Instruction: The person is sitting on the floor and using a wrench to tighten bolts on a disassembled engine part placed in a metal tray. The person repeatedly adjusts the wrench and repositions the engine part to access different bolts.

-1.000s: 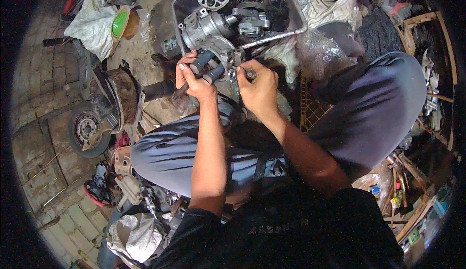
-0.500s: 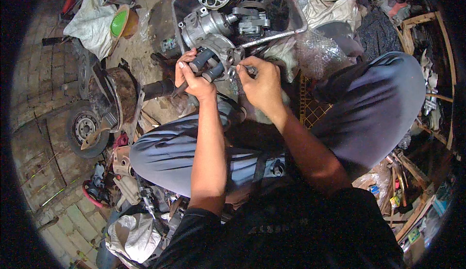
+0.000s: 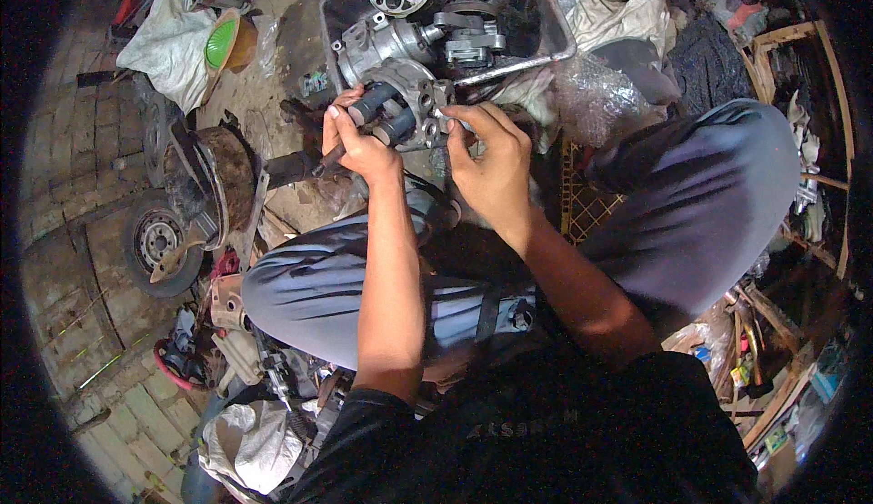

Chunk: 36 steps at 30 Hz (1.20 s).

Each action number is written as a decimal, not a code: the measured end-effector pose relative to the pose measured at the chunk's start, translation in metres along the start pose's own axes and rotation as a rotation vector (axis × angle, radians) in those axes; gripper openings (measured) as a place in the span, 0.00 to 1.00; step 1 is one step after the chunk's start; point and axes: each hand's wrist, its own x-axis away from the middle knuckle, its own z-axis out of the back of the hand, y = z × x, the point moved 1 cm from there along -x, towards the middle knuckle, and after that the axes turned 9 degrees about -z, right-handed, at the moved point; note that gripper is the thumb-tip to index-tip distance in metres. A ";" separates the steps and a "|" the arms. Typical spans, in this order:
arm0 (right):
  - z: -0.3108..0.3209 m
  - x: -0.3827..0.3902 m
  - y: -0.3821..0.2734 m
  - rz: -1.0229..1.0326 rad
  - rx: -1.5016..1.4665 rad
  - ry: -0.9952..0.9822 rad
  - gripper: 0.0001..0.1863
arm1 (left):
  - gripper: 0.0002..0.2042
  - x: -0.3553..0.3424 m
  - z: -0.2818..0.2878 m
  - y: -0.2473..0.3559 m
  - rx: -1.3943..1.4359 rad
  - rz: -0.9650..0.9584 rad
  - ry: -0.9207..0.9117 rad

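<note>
Your left hand [image 3: 366,149] grips a drilled silver-grey metal casting [image 3: 424,113]; right hand [image 3: 491,159] at its right edge, hold unclear. Likely heavy, rigid: cradle its body.

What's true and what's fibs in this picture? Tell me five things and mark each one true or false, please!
1. The left hand is holding a metal part with dark cylinders on it. True.

2. The wheel lies to the right of both hands. False: it lies to their left.

3. Metal parts are sitting in the tray. True.

4. The right hand wears a glove. False: it is bare.

5. The right hand's fingertips are far away from the metal part. False: they are right by its edge.
</note>
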 end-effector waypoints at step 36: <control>-0.015 -0.005 0.011 0.000 0.305 0.041 0.04 | 0.16 0.006 -0.009 0.002 -0.126 -0.091 -0.082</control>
